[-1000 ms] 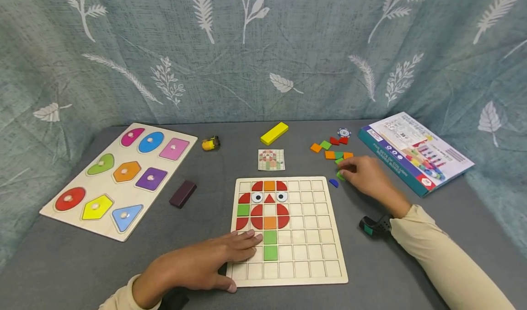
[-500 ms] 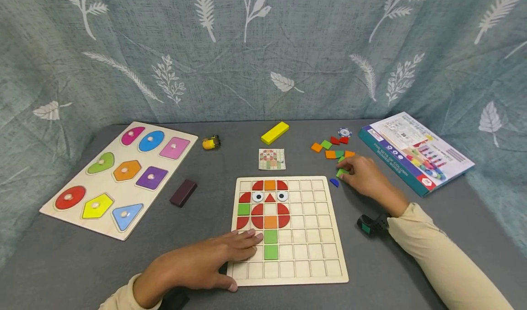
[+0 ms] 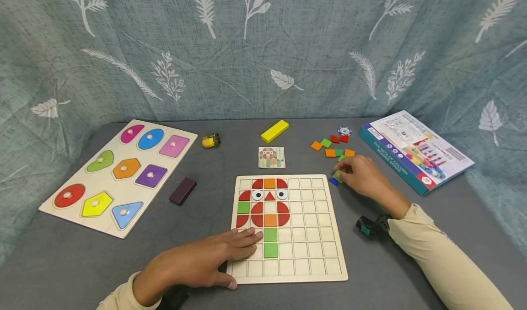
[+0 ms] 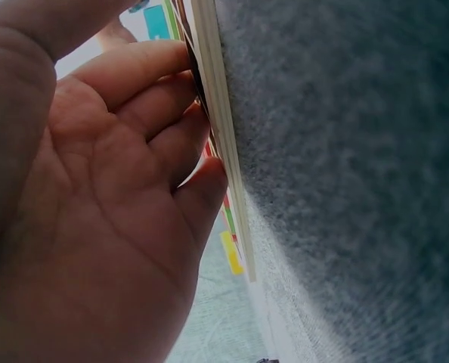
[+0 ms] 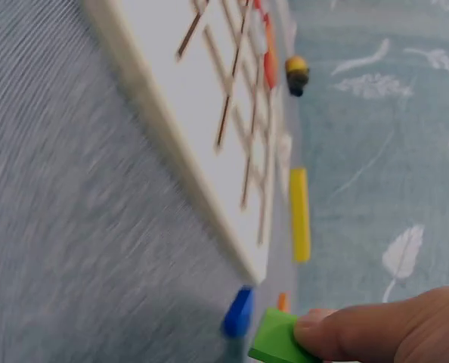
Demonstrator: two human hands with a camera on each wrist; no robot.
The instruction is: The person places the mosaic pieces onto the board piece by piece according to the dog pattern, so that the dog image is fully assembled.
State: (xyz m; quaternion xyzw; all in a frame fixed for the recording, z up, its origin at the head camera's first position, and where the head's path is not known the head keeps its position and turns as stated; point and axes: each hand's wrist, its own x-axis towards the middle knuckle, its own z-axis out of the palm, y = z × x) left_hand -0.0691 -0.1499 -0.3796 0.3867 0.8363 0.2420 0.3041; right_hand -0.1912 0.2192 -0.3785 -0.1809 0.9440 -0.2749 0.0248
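A wooden grid board [image 3: 317,255] lies at the front centre, partly filled with red, orange and green tiles. My left hand [image 3: 206,262] lies flat on its lower left corner, fingers straight; the left wrist view shows the fingers [image 4: 145,113] against the board's edge [image 4: 224,144]. My right hand [image 3: 360,175] is just right of the board's upper right corner and pinches a green tile [image 3: 337,176], also seen in the right wrist view [image 5: 277,340]. A small blue piece [image 3: 333,181] [image 5: 238,311] lies on the cloth beside it.
Loose coloured tiles [image 3: 332,147] lie behind the right hand. A pattern card [image 3: 271,157], a yellow block [image 3: 274,131], a small yellow toy [image 3: 210,141], a dark block [image 3: 183,191], a shape-puzzle board [image 3: 119,175] at left and a box [image 3: 413,150] at right surround the grid.
The right hand has shifted slightly left with the green tile, now closer to the board's upper right corner. The left hand has stayed on the board.
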